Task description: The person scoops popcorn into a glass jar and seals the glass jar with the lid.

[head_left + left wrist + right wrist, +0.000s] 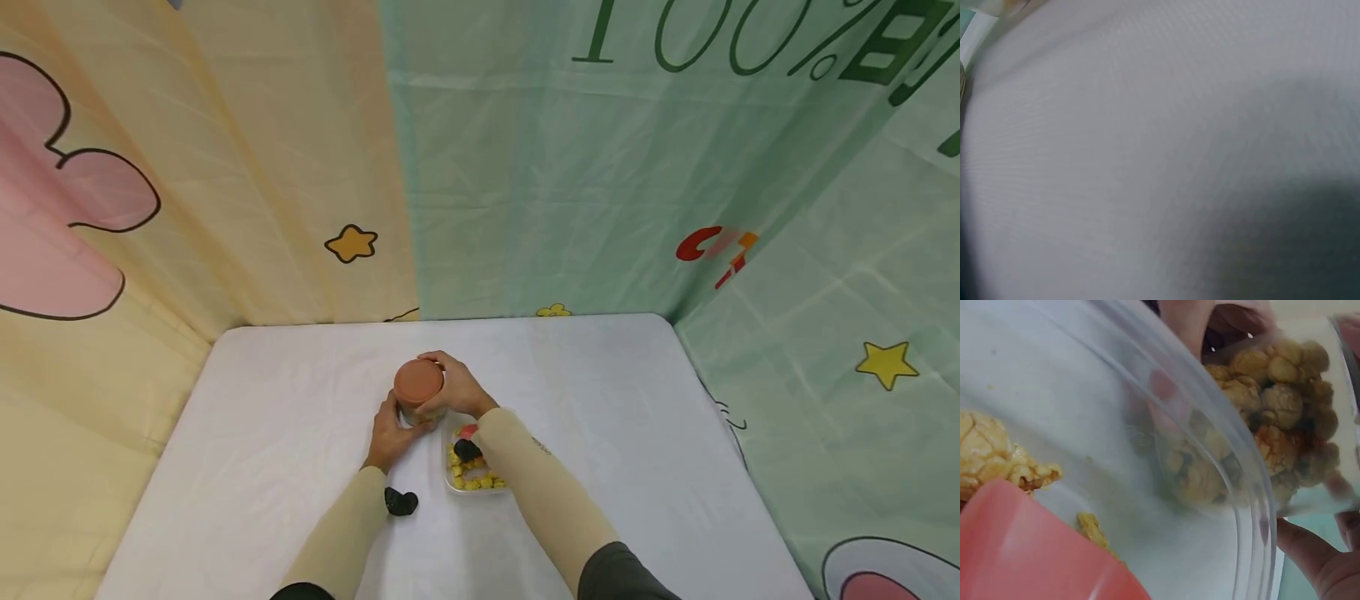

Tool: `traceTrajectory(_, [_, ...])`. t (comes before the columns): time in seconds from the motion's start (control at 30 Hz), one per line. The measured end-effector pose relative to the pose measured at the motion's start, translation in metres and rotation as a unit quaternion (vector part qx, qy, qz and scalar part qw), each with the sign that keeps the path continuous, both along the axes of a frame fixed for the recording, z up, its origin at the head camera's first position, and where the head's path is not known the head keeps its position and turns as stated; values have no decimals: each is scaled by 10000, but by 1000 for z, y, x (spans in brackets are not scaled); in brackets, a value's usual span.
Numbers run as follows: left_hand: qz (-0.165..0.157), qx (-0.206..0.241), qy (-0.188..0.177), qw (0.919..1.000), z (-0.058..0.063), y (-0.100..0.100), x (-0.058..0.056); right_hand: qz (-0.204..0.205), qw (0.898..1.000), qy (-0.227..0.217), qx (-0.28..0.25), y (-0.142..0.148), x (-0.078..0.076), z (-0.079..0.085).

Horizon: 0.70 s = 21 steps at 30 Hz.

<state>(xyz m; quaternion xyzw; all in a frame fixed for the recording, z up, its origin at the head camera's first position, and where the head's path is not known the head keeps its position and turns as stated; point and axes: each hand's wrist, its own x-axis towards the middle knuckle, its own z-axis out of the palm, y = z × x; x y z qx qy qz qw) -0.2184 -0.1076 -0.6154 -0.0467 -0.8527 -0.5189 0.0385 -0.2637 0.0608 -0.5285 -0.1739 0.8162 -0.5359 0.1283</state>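
Note:
A clear jar of popcorn with an orange-brown lid is between both hands. My left hand holds its body from the left and near side, thumb across the front. From the right, my right hand grips around the lid and upper jar, fingers at the far side and thumb at the near side. Just below the jar sits a clear plastic container holding yellow popcorn, a pink piece and a black piece. My right forearm partly covers it. The left wrist view shows mostly white cloth.
A small black object lies on the white-covered table beside my left forearm. Printed curtains hang along the back and both sides of the table.

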Motion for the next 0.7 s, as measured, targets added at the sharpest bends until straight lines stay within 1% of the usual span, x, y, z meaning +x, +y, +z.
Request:
traceTrajectory(0.13, [-17, -22, -57, 10000, -2, 1, 1, -197, 9993, 152, 287, -3, 3, 0])
traceTrajectory(0.2, [0, -16, -51, 10000, -1, 1, 1, -217, 9992, 122, 320, -4, 3, 1])
traceTrajectory(0.3, [38, -19, 7, 10000, 0, 0, 1, -97, 9997, -63, 237, -4, 1, 4])
traceTrajectory(0.43, [-25, -104, -1, 9999, 4, -2, -1, 302, 9989, -358, 12, -2, -3, 6])
traceTrajectory(0.53, [-33, -122, -57, 9999, 6, -2, 0, 539, 9976, -427, -57, 0, -5, 4])
traceTrajectory(0.6, [-31, -134, -95, 9999, 7, -2, 1, 553, 9978, -356, -28, 1, -6, 3])
traceTrajectory(0.7, [-4, -137, -130, 9998, 6, -2, 1, 383, 9990, -215, 30, 0, -5, 4])
